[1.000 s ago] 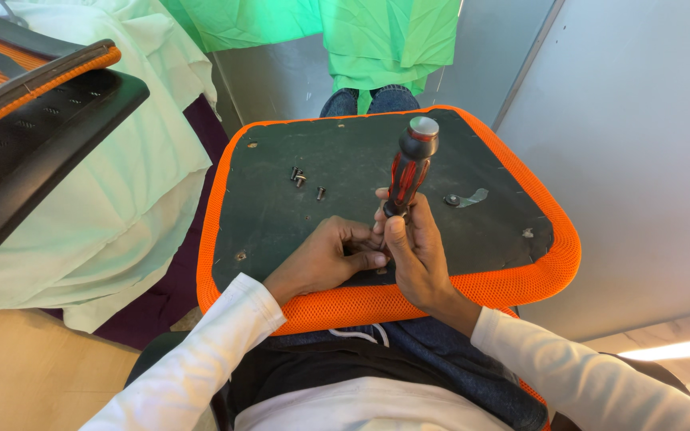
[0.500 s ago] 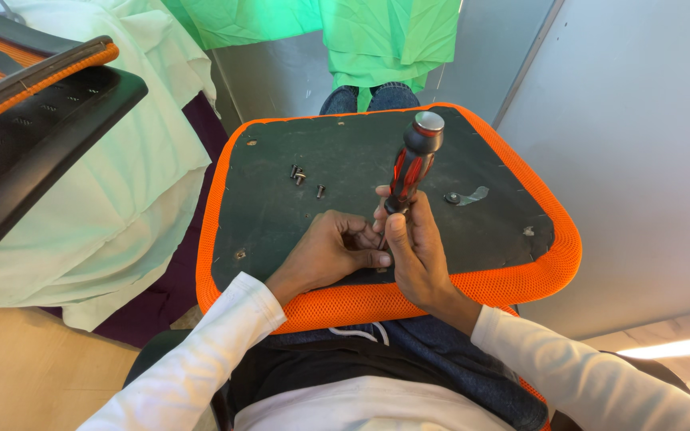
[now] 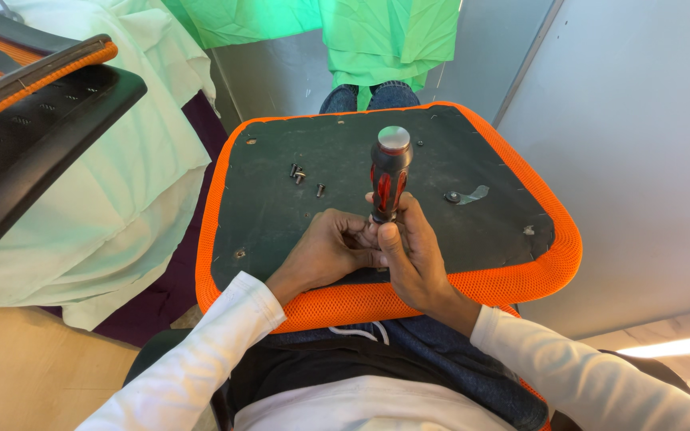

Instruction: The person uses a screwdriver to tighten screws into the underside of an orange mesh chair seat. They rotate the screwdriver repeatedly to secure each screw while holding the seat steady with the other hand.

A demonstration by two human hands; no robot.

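While my right hand (image 3: 413,255) grips the screwdriver (image 3: 389,175) upright on the seat base (image 3: 409,172), my left hand (image 3: 331,254) pinches at its tip, probably steadying a screw. Spare screws (image 3: 301,174) lie beyond the screwdriver. Next comes firm, straight turning, I judge.

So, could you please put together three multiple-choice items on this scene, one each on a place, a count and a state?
1. Where do the loose screws lie?
A. On the dark seat underside, left of the screwdriver
B. On the floor
C. On the pale green cloth

2. How many loose screws lie in that cluster?
A. One
B. Three
C. Six

3. How is the screwdriver held?
A. Lying flat
B. Upright, right hand around the lower handle
C. Hanging from the seat edge

Answers:
1. A, the screws sit on the dark panel.
2. B, three small dark pieces show.
3. B, its metal cap faces up while the left hand steadies the tip.
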